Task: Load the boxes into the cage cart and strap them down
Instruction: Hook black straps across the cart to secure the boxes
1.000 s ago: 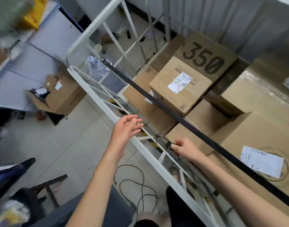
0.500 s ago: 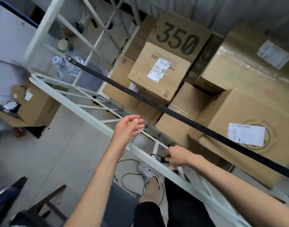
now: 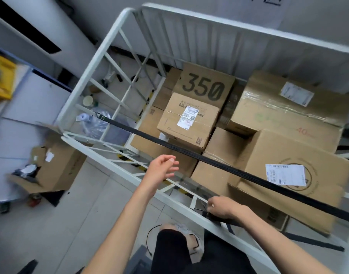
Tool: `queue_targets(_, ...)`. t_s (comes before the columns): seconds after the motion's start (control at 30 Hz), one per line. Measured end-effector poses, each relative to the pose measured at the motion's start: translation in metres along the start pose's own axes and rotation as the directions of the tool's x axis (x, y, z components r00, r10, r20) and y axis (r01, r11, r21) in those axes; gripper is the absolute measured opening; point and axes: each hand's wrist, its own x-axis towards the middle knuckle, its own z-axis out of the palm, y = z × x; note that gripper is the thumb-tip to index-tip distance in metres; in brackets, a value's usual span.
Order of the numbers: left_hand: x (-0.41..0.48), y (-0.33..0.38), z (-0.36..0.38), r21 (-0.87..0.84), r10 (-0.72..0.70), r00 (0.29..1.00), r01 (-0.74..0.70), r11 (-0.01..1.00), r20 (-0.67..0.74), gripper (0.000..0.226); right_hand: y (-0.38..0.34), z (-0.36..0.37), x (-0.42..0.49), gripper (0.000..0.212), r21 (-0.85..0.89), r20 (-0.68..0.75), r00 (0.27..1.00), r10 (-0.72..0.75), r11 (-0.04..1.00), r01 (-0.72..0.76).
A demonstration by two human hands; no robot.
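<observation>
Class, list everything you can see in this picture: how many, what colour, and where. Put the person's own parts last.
cage cart: one, white, centre of view.
cardboard boxes: several, brown, stacked inside the cart.
strap: one, black, stretched diagonally across the cart above the boxes.
strap end: one, black, at the cart's near rail.
open carton: one, brown, on the floor left of the cart.
crate: one, yellow, far left edge.
cable: one, black, on the floor, bottom centre.
left hand: one, open, over the near rail.
right hand: one, fingers pinching the strap end.
</observation>
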Motion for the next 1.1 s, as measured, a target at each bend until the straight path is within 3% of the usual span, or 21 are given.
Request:
queue_targets(0.2, 0.043, -0.004, -0.067, -0.145, -0.095, 0.995, 0.095, 0.985, 0.004, 0.02, -0.04, -0.035, 0.026, 0.027, 0.158, -0.205, 0.978, 0.032, 0.987, 0.001)
queue_targets(0.37, 0.122, -0.006, -0.137, -0.216, -0.144, 0.989, 0.138, 0.967, -0.011, 0.02, -0.112, -0.075, 0.072, 0.03, 0.248, -0.436, 0.899, 0.04, 0.966, 0.077)
queue_targets(0.63, 0.237, -0.007, -0.232, -0.274, -0.202, 0.979, 0.188, 0.943, -0.024, 0.024, -0.253, -0.141, 0.183, 0.031, 0.265, -0.547, 0.836, -0.036, 0.94, 0.214)
queue_targets(0.83, 0.312, -0.024, -0.303, -0.494, -0.381, 0.908, 0.255, 0.831, -0.173, 0.048, -0.314, -0.174, 0.287, 0.032, 0.18, -0.666, 0.746, -0.01, 0.968, 0.173)
queue_targets(0.9, 0.33, -0.028, -0.323, -0.55, -0.423, 0.887, 0.264, 0.792, -0.183, 0.053, -0.319, -0.181, 0.313, 0.038, 0.169, -0.645, 0.763, 0.04, 0.981, 0.092)
queue_targets(0.97, 0.344, -0.028, -0.34, -0.614, -0.421, 0.9, 0.272, 0.741, -0.11, 0.05, -0.322, -0.186, 0.331, 0.043, 0.241, -0.542, 0.833, 0.111, 0.97, 0.027)
queue_targets(1.1, 0.352, -0.018, -0.367, -0.683, -0.353, 0.935, 0.231, 0.693, -0.042, 0.038, -0.337, -0.191, 0.339, 0.031, 0.287, -0.427, 0.902, 0.067, 0.956, 0.065)
